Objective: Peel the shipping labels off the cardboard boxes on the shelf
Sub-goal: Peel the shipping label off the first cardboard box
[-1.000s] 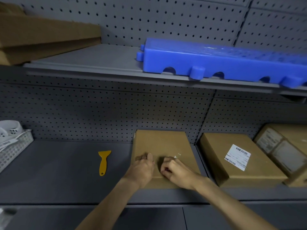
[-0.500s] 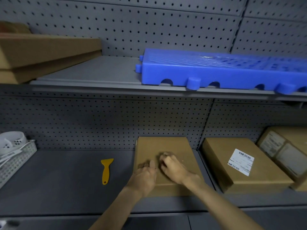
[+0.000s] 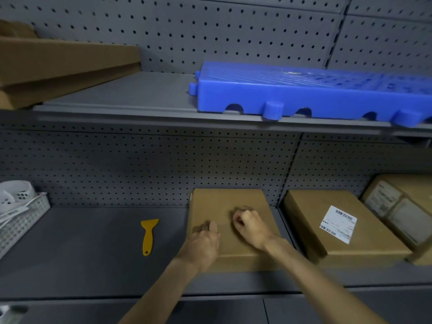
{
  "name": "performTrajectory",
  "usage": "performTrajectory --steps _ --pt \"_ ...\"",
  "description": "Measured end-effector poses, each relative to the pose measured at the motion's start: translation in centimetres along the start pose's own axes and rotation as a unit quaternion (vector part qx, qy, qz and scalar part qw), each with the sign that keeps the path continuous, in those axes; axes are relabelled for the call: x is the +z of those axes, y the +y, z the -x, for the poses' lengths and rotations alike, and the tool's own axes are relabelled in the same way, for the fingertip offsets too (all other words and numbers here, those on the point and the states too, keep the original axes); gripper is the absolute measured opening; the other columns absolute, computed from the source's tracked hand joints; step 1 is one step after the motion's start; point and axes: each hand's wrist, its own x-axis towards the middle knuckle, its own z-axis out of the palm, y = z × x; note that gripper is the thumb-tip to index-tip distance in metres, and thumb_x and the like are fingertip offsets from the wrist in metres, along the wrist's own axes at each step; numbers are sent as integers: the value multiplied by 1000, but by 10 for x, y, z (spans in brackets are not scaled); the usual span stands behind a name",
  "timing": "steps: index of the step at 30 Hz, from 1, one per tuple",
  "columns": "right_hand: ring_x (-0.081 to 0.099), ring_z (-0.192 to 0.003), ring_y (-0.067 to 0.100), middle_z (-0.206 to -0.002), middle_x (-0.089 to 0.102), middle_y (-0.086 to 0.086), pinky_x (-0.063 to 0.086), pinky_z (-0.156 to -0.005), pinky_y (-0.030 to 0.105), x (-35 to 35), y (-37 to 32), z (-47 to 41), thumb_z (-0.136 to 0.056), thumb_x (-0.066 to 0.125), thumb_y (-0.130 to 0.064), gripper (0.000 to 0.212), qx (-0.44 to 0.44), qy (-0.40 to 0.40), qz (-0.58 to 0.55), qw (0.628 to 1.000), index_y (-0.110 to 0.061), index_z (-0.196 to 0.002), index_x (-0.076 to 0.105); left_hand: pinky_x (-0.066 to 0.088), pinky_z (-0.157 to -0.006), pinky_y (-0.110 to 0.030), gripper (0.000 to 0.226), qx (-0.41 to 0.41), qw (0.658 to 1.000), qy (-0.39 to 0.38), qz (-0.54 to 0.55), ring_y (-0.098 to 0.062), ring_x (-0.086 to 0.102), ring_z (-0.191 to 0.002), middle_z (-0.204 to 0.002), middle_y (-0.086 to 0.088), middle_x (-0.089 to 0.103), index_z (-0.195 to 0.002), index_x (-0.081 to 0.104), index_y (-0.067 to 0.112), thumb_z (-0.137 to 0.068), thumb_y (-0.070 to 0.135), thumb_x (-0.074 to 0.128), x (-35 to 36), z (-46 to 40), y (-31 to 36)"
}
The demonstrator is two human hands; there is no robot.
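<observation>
A plain brown cardboard box [image 3: 230, 199] lies on the grey lower shelf [image 3: 88, 249], with no label showing on its top. My left hand [image 3: 203, 245] rests flat on the box's front left corner. Curled into a loose fist, my right hand [image 3: 249, 224] sits on the middle of the box top; nothing shows between its fingers. To the right lies a second box [image 3: 308, 209] with a white shipping label [image 3: 339, 223] stuck on top. At the far right edge a third box [image 3: 418, 185] carries pale labels [image 3: 383, 198].
A yellow plastic scraper [image 3: 148, 235] lies on the shelf left of the boxes. A white mesh basket [image 3: 22, 222] holding white strips stands at the far left. The upper shelf holds a blue plastic pallet [image 3: 304, 94] and flat cardboard [image 3: 58, 64]. Pegboard backs both shelves.
My right hand has slid away from the left hand, farther back across the box top, and curled up. The left hand stays at the front left corner. The view has tilted slightly.
</observation>
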Motion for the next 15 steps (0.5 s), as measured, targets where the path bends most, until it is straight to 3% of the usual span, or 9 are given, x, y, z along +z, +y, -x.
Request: performTrajectory --steps 2,5,7,11,15 --pt "57 -94 19 -104 57 7 46 -85 33 -7 7 -2 -95 50 -13 12 14 6 -1 1000 -13 -89 59 33 -67 -28 21 -1 1000 -1 -4 -27 56 -94 -104 -10 58 -105 40 11 -103 26 26 -1 1 1" --pt "64 -63 8 -90 58 3 54 -72 37 -16 22 -5 -89 49 -5 13 83 31 -27 996 -10 -79 56 34 -65 -28 20 0 1000 -1 2 -26 57 -90 -103 -9 59 -104 40 12 -103 26 27 -1 2 1" --pt "64 -72 13 -91 59 4 53 -76 38 -12 20 -5 -90 50 -6 9 82 36 -6 996 -10 -85 56 34 -65 -27 20 0 1000 1 0 -25 58 -88 -102 -9 60 -104 41 12 -103 26 26 0 1 1" --pt "55 -102 30 -112 56 11 47 -92 41 12 -7 4 -94 50 -14 11 -9 -7 26 1000 -11 -98 60 34 -68 -28 23 2 1000 5 -13 -27 59 -92 -105 -9 60 -108 42 12 -103 26 25 -1 0 2" --pt "54 -99 26 -110 55 9 47 -92 38 10 -1 5 -93 50 -14 9 -23 9 23 999 -14 -94 59 33 -70 -27 22 0 1000 5 -8 -27 58 -95 -107 -9 58 -108 42 12 -103 26 26 -2 0 2"
